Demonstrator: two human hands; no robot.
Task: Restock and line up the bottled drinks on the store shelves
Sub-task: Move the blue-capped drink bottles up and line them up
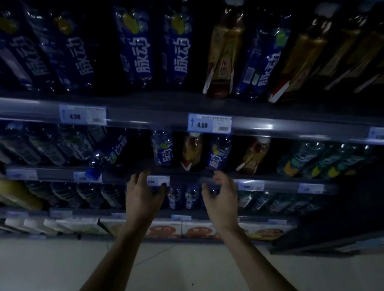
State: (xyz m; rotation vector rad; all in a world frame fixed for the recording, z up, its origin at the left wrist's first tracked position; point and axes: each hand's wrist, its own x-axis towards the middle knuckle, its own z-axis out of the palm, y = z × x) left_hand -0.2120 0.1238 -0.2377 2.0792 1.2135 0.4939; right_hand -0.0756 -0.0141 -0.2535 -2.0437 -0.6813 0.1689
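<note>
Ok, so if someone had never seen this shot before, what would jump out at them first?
Probably the two bare hands, left hand and right hand, both open and empty, reaching toward a lower shelf at the centre. Next, the row of blue-labelled bottles with big white characters across the top shelf, beside amber tea bottles to their right. One blue bottle lies tipped over on the middle shelf, left of centre.

shelves (278, 123): blue bottles (163, 151); amber bottles (191, 150); one blue bottle toppled (104, 159)
</note>
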